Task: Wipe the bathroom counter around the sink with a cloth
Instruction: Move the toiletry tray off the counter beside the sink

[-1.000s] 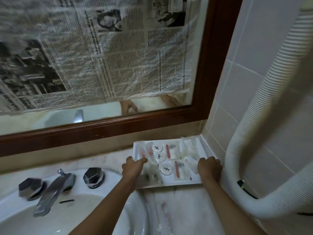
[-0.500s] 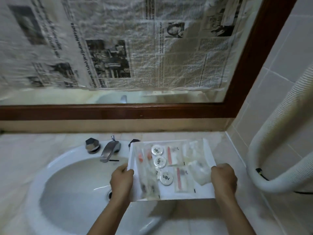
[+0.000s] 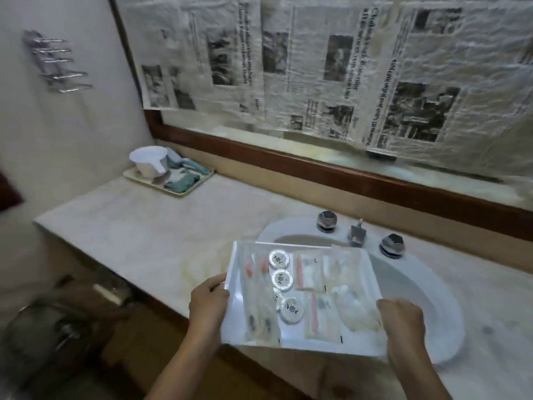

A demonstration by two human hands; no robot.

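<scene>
Your toiletry tray [image 3: 291, 337] travels left: lifted from the corner right of the sink [image 3: 418, 290], it now hangs over the basin's left rim

You carry it level, your left hand [image 3: 209, 301] curled round its left edge and your right hand [image 3: 401, 321] gripping the near right corner, with the round soaps [image 3: 279, 259] and sachets lying flat inside. That leaves the marble counter [image 3: 161, 235] on the right bare for wiping, and the wide stretch to the left looks like the place to set the load down. Neither hand holds a cloth yet; something teal and folded [image 3: 183, 180] lies on the far tray [image 3: 150, 186] beside a white cup [image 3: 148, 161] in the back left corner, though you cannot tell from here whether it is a cloth, so wiping has not begun
</scene>
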